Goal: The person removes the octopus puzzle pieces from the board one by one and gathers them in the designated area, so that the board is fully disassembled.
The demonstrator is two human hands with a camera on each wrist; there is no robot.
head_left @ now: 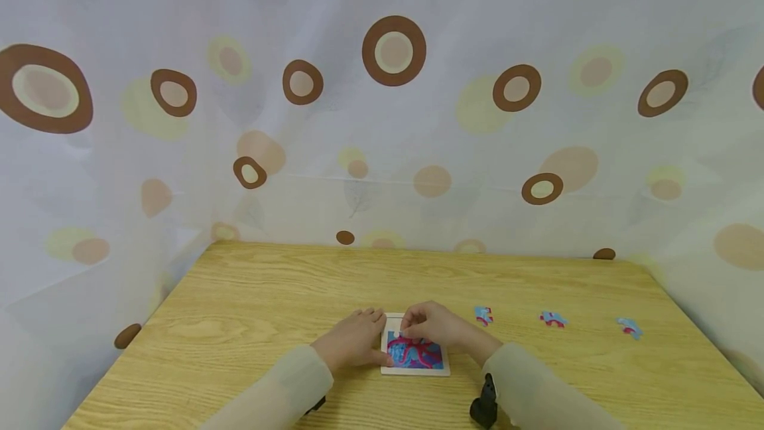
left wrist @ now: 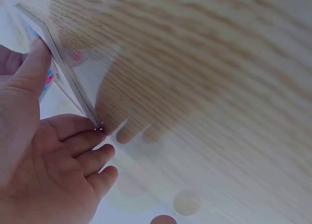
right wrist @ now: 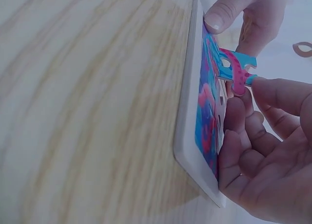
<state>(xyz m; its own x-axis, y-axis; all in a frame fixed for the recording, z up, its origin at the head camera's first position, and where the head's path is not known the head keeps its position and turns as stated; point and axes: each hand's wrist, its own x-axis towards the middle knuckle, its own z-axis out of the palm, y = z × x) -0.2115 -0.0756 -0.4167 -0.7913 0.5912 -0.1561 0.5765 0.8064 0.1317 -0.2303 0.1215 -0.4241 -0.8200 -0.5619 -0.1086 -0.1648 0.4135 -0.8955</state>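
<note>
Puzzle piece is pinched at the fingertips of the right hand, held steeply tilted to the face of the puzzle board; whether they touch cannot be told. The board's left edge is touched by the left hand, fingers nearly straight, thumb lower. Rightward, loose pieces are spread. In the head view, the pinched piece is mostly hidden.

High head view, close wrist views, common puzzle frame
</note>
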